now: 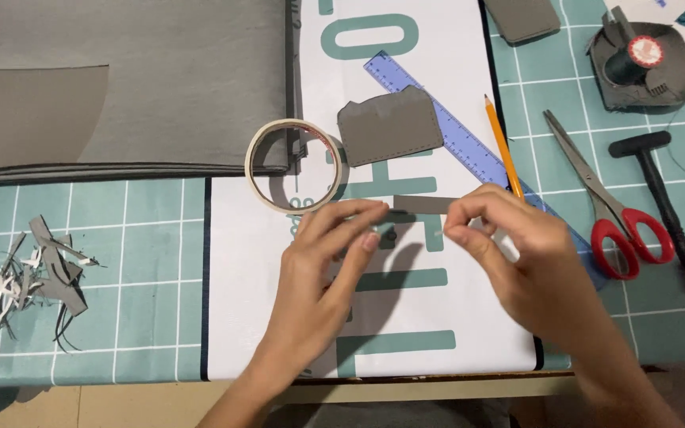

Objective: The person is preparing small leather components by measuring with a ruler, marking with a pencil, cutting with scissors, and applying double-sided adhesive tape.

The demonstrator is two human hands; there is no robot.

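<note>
My left hand [328, 255] and my right hand [509, 252] hold a narrow grey strip [422, 205] between their fingertips, a little above a white printed sheet [406, 317]. The left fingers pinch its left end, the right fingers its right end. Just beyond the strip lies a grey stitched card-holder piece [388, 125] on a blue ruler [469, 150]. A roll of pale tape [291, 165] sits left of it, close to my left fingertips.
A yellow pencil [503, 144], red-handled scissors [608, 202] and a black hammer [663, 198] lie on the teal cutting mat [120, 238] at right. Grey sheets [120, 79] fill the back left. Grey offcuts [37, 273] are piled at left. A thread spool [636, 59] stands far right.
</note>
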